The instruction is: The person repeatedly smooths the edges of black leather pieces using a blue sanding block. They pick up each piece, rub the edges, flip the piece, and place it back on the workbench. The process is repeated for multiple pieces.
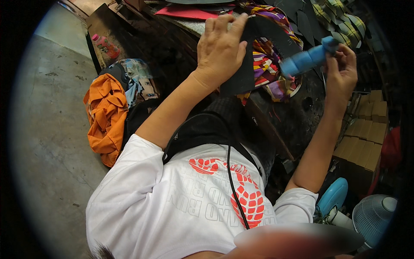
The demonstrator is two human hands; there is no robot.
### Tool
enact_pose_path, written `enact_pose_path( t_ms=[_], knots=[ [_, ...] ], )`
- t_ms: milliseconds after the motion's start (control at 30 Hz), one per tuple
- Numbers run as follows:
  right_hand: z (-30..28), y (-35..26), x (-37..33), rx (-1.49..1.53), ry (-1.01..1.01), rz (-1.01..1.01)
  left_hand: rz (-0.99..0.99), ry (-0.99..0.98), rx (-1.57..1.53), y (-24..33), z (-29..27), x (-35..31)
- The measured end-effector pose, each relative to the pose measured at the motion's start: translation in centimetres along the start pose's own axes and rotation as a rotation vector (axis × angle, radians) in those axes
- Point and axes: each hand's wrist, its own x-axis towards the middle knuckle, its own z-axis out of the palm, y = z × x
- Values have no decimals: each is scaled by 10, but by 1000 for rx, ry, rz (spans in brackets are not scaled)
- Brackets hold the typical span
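My left hand (221,48) is closed on a stiff black sheet (240,80), its fingers bent over the upper edge and the thumb along the side. The sheet stands tilted above the dark work table (297,127). In my right hand (342,73) is a blue bottle (304,61), gripped at its dark end between thumb and fingers. The bottle is slanted, its far end pointing left toward the sheet, and slightly blurred. Multicoloured patterned fabric (265,64) lies between the sheet and the bottle, partly covered by black material.
A bundle of orange cloth (108,116) sits to my left, near a pink-capped bottle (107,46). Red sheet material (185,12) and yellow-green plaid pieces (343,26) lie at the back. Small cardboard boxes (360,144), a blue round seat (334,196) and a fan (373,216) stand at the right.
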Motion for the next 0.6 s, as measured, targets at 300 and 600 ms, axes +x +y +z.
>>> enact_pose_path(
  t_ms=[300, 600],
  knots=[
    [6, -4, -51, -34, -266, 65, 326, -302, 102, -14, 6, 2],
    [-16, -37, -58, 420, 179, 62, 410, -255, -109, 5, 10, 18]
  ],
)
